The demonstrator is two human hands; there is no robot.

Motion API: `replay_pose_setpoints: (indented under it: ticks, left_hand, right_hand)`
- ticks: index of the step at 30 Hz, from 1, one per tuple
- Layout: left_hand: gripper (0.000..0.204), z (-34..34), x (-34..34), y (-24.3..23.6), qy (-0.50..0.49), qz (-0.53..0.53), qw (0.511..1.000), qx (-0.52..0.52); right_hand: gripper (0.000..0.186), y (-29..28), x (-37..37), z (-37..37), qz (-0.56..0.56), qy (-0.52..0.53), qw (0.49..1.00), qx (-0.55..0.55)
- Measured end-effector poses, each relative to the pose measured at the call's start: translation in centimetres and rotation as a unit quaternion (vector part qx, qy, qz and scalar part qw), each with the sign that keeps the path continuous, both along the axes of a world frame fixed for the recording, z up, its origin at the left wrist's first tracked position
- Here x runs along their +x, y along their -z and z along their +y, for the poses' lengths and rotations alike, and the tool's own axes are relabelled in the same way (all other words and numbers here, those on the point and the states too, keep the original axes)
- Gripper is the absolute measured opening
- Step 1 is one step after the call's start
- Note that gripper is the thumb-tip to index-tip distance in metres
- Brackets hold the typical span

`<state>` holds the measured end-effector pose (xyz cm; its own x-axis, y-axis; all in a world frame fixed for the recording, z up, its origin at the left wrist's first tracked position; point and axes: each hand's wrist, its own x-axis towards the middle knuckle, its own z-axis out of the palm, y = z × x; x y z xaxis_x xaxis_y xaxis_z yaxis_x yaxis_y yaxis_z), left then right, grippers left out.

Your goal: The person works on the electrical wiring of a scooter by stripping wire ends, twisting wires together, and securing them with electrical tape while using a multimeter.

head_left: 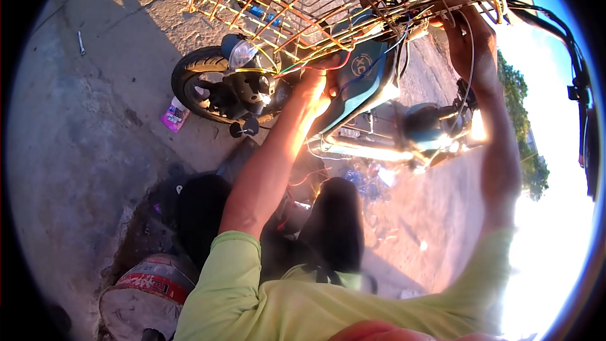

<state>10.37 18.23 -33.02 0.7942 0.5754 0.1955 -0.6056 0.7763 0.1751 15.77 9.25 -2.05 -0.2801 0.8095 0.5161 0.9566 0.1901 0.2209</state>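
Note:
A rusty wire basket [284, 6] is mounted on a teal electric scooter [363, 72], with loose coloured wires [347, 57] hanging beneath it. My left hand [317, 85] is closed among these wires under the basket, next to the scooter's teal front panel. Its fingertips are partly covered by the wires. Up at the basket's right underside, my right hand [470, 41] reaches in with bent fingers. What it grips there is hidden by the basket and brackets. A pale thin cable [470, 82] hangs down past my right wrist.
The front wheel [189, 85] and a clear lamp [243, 53] are left of my left hand. A purple packet [175, 115] and a wrench [81, 43] lie on the concrete. A paint-stained bucket [148, 293] stands at lower left. Black cables [571, 44] arch at the right.

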Motion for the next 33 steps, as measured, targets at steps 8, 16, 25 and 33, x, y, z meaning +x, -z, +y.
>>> replay_pose_setpoints:
  ticks: [8, 16, 25, 33]
  left_hand:
    - [0.041, 0.4, 0.4, 1.0, 0.026, -0.001, 1.0, -0.009]
    - [0.034, 0.1, 0.2, 0.3, 0.024, 0.011, 0.999, -0.033]
    - [0.029, 0.7, -1.1, -0.2, 0.061, -0.023, 0.996, 0.058]
    - [0.028, 0.8, -1.0, -0.2, 0.063, -0.004, 0.997, 0.047]
  right_hand:
    - [0.017, 0.5, 0.9, 0.6, -0.026, 0.01, 0.999, -0.029]
    - [0.012, 2.5, 4.8, 1.2, 0.293, -0.067, 0.954, -0.006]
    - [0.011, 2.6, 4.1, 0.6, 0.266, -0.004, 0.963, -0.043]
    - [0.011, 2.5, 4.3, 1.1, 0.282, -0.026, 0.959, -0.031]
